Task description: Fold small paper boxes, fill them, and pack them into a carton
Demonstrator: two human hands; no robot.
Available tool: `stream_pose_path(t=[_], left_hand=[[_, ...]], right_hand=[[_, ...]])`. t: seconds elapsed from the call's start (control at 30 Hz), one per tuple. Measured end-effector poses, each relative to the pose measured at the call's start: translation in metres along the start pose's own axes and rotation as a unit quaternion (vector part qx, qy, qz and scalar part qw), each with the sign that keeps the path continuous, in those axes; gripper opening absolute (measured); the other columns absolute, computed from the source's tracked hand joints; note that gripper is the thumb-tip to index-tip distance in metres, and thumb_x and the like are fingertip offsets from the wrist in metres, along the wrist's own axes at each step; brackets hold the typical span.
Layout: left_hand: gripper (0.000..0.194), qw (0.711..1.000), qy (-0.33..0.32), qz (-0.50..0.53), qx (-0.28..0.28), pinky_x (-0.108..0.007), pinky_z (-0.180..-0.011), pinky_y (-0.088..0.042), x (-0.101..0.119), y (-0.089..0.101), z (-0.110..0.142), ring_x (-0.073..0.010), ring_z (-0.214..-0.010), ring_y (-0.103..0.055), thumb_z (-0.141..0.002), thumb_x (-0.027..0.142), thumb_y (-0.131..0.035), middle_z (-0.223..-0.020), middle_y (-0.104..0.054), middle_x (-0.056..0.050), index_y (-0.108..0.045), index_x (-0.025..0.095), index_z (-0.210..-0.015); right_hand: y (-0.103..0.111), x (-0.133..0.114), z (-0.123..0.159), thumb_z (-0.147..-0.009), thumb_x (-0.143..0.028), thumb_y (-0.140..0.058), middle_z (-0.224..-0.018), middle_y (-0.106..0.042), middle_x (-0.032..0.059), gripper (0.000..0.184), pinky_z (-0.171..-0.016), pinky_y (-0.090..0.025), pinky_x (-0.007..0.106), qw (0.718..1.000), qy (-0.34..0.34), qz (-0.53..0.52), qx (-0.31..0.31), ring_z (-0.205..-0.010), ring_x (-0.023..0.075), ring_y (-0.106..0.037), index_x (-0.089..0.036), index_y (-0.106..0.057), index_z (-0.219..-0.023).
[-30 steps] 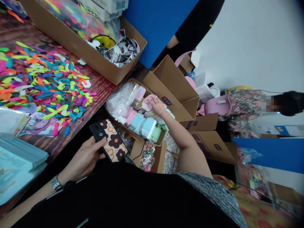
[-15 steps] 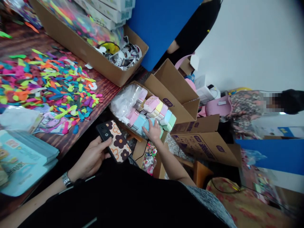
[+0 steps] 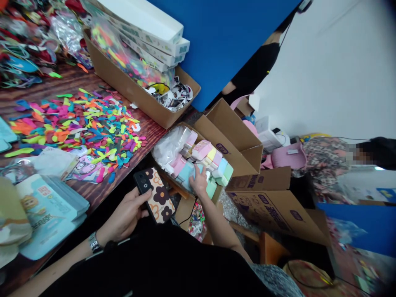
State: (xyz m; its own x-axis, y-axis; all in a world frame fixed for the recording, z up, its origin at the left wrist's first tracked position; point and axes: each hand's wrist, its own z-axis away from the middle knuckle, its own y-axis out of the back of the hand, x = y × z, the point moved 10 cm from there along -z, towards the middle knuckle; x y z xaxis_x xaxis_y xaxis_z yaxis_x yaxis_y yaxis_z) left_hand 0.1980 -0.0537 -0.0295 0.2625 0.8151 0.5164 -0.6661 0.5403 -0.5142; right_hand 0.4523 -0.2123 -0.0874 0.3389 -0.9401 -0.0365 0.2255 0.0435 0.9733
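My left hand (image 3: pixel 125 216) grips a phone (image 3: pixel 154 194) in a case with brown flowers, held over my dark lap. My right hand (image 3: pixel 198 180) reaches down into a cardboard box (image 3: pixel 216 192) beside the table and rests its fingers on pastel packets (image 3: pixel 202 159) in pink, blue, green and yellow. A clear plastic bag (image 3: pixel 170 144) lies at the box's far end. Whether the right hand's fingers close on a packet is hidden from here.
The wooden table (image 3: pixel 148 130) carries a spread of coloured balloons (image 3: pixel 80 119), a long cardboard box (image 3: pixel 139 97) of stickers, white boxes (image 3: pixel 148 31) and light-blue booklets (image 3: pixel 52 210). Open cartons (image 3: pixel 269 206) stand to the right. Another person (image 3: pixel 340 152) lies near the wall. A blue panel (image 3: pixel 222 37) rises behind.
My right hand drew back from the far pink packets to the near blue ones in the box. The view lifted toward the table. The left hand kept hold of the phone.
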Motion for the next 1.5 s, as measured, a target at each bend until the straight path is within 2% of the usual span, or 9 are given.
stream_pose_path(t=[0.2,0.37,0.6,0.73,0.87,1.13,1.27,1.37,1.5], left_hand=[[0.044,1.000,-0.002,0.009,0.008,-0.032,-0.067,-0.062,0.001,0.004,-0.001,-0.0245,-0.095,-0.071,-0.080,0.032,-0.075,-0.117,-0.070,-0.010,-0.060,0.022,-0.121],[0.041,0.999,0.005,0.019,0.027,-0.033,-0.066,-0.062,0.000,0.009,-0.003,-0.0237,-0.090,-0.072,-0.079,0.029,-0.075,-0.113,-0.072,-0.009,-0.062,0.022,-0.117],[0.040,0.998,0.002,0.037,0.043,-0.034,-0.067,-0.061,0.008,0.006,-0.001,-0.0274,-0.091,-0.072,-0.073,0.029,-0.080,-0.104,-0.074,-0.010,-0.065,0.020,-0.110],[0.042,0.999,0.005,0.028,0.044,-0.032,-0.061,-0.059,0.009,0.006,-0.002,-0.0283,-0.089,-0.072,-0.071,0.030,-0.081,-0.102,-0.075,-0.009,-0.066,0.022,-0.110],[0.042,0.998,0.005,0.019,0.054,-0.029,-0.056,-0.057,0.010,0.010,-0.001,-0.0285,-0.087,-0.073,-0.069,0.031,-0.082,-0.099,-0.075,-0.009,-0.066,0.023,-0.108],[0.044,0.998,0.001,0.024,0.053,-0.034,-0.063,-0.060,0.016,0.008,0.000,-0.0291,-0.089,-0.073,-0.069,0.033,-0.081,-0.101,-0.075,-0.009,-0.066,0.022,-0.108],[0.040,0.998,0.005,0.020,0.053,-0.033,-0.059,-0.058,0.014,0.006,-0.003,-0.0302,-0.087,-0.073,-0.068,0.032,-0.082,-0.098,-0.075,-0.010,-0.066,0.023,-0.103],[0.040,0.999,0.004,0.020,0.050,-0.034,-0.061,-0.059,0.015,0.005,-0.004,-0.0310,-0.090,-0.073,-0.067,0.031,-0.082,-0.098,-0.075,-0.010,-0.067,0.023,-0.104],[0.042,0.998,0.003,0.026,0.057,-0.033,-0.062,-0.059,0.014,0.009,-0.004,-0.0302,-0.091,-0.073,-0.068,0.031,-0.082,-0.098,-0.075,-0.009,-0.066,0.023,-0.106]], right_hand=[[0.008,-0.037,-0.001,-0.086,-0.029,-0.057,-0.160,-0.025,0.0147,0.062,-0.107,-0.043,0.045,0.987,0.157,-0.026,0.031,-0.140,0.0342,-0.040,-0.026,-0.046,-0.147],[0.001,-0.065,-0.006,-0.090,-0.049,-0.057,-0.155,-0.036,0.0129,0.059,-0.105,-0.046,0.043,0.973,0.232,0.004,-0.005,-0.132,0.0305,-0.049,-0.028,-0.049,-0.144],[0.047,-0.064,-0.073,-0.094,-0.054,-0.045,-0.154,-0.034,0.0169,0.067,-0.109,-0.041,0.040,0.988,0.132,-0.022,0.077,-0.140,0.0278,-0.040,-0.021,-0.033,-0.152],[0.038,-0.085,-0.119,-0.089,-0.049,-0.053,-0.159,-0.025,0.0181,0.081,-0.106,-0.043,0.042,0.995,0.089,-0.020,0.031,-0.140,0.0317,-0.040,-0.022,-0.019,-0.157],[0.022,-0.106,-0.148,-0.079,-0.038,-0.066,-0.162,-0.018,0.0160,0.086,-0.102,-0.046,0.041,0.996,0.091,-0.015,-0.013,-0.125,0.0318,-0.058,-0.028,-0.026,-0.154],[0.035,-0.109,-0.164,-0.092,-0.031,-0.044,-0.163,-0.012,0.0174,0.051,-0.099,-0.048,0.043,0.998,0.056,-0.013,0.010,-0.115,0.0281,-0.064,-0.023,-0.044,-0.142],[0.036,-0.150,-0.174,-0.091,-0.036,-0.047,-0.162,-0.015,0.0183,0.063,-0.099,-0.048,0.042,0.994,0.103,-0.022,0.011,-0.117,0.0295,-0.063,-0.024,-0.031,-0.151],[0.033,-0.178,-0.176,-0.092,-0.045,-0.047,-0.159,-0.025,0.0185,0.077,-0.104,-0.046,0.040,0.987,0.161,-0.024,0.002,-0.132,0.0294,-0.052,-0.018,-0.015,-0.157],[0.039,-0.169,-0.165,-0.095,-0.052,-0.043,-0.160,-0.025,0.0182,0.081,-0.111,-0.039,0.040,0.976,0.218,-0.003,-0.001,-0.146,0.0281,-0.033,-0.015,-0.009,-0.159]])
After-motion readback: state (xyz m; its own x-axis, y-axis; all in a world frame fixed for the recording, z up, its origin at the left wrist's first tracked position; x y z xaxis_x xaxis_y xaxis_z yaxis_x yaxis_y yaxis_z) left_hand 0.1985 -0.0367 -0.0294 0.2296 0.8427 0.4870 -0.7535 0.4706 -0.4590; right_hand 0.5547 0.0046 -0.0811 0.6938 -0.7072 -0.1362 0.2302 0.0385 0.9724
